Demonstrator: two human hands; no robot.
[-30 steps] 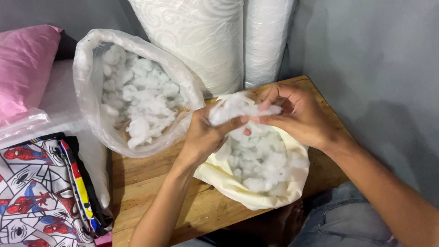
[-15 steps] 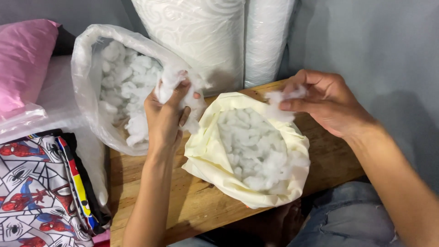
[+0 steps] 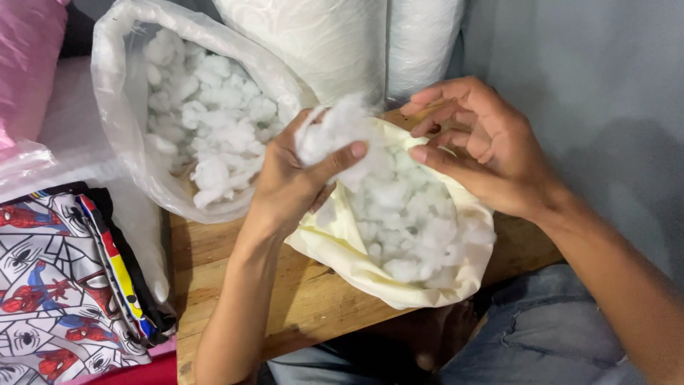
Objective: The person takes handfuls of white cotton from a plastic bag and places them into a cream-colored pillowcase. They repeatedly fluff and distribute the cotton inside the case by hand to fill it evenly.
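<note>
My left hand (image 3: 296,178) grips a clump of white fibre stuffing (image 3: 335,128) just above the open mouth of a cream fabric cover (image 3: 342,246). The cover lies on a wooden table (image 3: 228,257) and holds a mound of the same white stuffing (image 3: 410,221). My right hand (image 3: 484,146) hovers over the cover's far rim with fingers spread, its fingertips close to the clump. A clear plastic bag (image 3: 117,135) full of white stuffing (image 3: 206,135) stands open to the left of my left hand.
White wrapped rolls (image 3: 320,43) lean against a grey wall behind the table. A printed cartoon fabric piece (image 3: 57,285) lies at the lower left, a pink cushion (image 3: 28,64) at the upper left. My jeans-clad leg (image 3: 541,342) is below the table edge.
My left hand drew a clump of stuffing out of the plastic bag and carried it right, over the cream cover. My right hand opened and moved in toward the clump.
</note>
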